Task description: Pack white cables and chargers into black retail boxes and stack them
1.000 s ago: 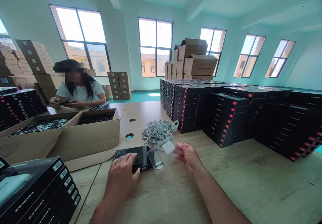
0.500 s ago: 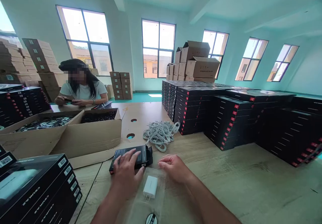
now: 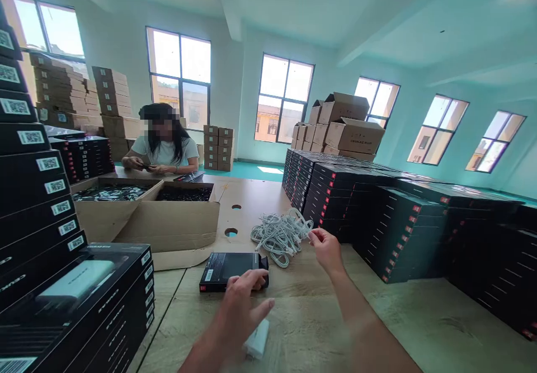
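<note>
My left hand is over the near edge of a black box lying flat, its fingers extended and thumb spread. The box's right end flap stands open. Below that hand lies a white charger plug, partly covered by it. My right hand is closed in a pinch at the right edge of a tangled pile of white cables. Its fingertips meet an outer cable loop.
Tall stacks of black boxes stand at left and right. Open cartons of small parts sit at back left, before a seated person. The table has two round holes. Brown cartons are piled behind.
My right hand has moved away from the clear tray to the cables. My left hand has slid to the box's near right edge. The view has turned left and tilted up.
</note>
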Action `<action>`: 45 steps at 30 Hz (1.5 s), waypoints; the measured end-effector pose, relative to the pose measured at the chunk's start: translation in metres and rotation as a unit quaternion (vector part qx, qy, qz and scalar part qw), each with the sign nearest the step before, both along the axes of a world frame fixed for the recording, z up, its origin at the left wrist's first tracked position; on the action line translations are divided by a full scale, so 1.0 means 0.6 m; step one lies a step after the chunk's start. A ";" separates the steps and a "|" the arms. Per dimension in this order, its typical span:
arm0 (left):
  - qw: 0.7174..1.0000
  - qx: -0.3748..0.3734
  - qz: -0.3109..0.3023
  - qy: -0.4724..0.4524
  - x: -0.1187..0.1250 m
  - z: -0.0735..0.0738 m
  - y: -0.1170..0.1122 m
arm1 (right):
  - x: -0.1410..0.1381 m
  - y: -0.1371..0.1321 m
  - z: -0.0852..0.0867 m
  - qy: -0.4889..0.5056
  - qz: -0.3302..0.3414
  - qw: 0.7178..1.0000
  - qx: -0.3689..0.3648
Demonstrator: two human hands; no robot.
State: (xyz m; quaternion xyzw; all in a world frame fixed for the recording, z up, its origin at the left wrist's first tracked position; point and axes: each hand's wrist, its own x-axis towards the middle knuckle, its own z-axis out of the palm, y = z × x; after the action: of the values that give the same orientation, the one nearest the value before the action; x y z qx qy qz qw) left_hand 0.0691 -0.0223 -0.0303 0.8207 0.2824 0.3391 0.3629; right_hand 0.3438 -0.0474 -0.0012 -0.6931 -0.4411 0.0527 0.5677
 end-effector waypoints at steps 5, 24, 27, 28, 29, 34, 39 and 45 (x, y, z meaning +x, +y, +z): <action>0.878 -0.428 -0.021 -0.214 -0.001 0.015 0.017 | -0.072 -0.067 0.024 -0.077 0.166 0.982 0.039; 0.945 -0.312 -0.096 -0.036 0.031 0.020 -0.033 | -0.171 -0.092 -0.024 0.352 0.236 0.904 0.059; 0.959 -0.269 -0.080 -0.033 0.032 0.013 -0.035 | -0.160 -0.088 -0.030 0.315 0.216 0.924 -0.002; 0.966 -0.245 -0.071 -0.043 0.034 0.010 -0.035 | -0.155 -0.087 -0.033 0.297 0.215 0.930 -0.032; 0.970 -0.228 -0.067 -0.055 0.035 0.008 -0.035 | -0.149 -0.087 -0.036 0.279 0.220 0.932 -0.063; 0.938 -0.321 -0.113 -0.062 0.036 0.011 -0.037 | -0.136 -0.100 -0.039 0.213 0.305 0.916 -0.153; 0.897 -0.416 -0.138 -0.059 0.024 0.032 -0.038 | -0.147 -0.109 -0.026 0.040 0.327 0.943 -0.053; 0.919 -0.376 -0.108 -0.043 0.021 0.039 -0.037 | -0.162 -0.103 -0.027 -0.041 0.140 0.989 0.028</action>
State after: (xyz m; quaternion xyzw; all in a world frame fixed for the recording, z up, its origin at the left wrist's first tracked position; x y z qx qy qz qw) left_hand 0.0818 -0.0447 -0.0068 0.6338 0.2830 0.2021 0.6909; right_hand 0.2468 -0.1092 -0.0174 -0.6097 -0.5577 0.0909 0.5558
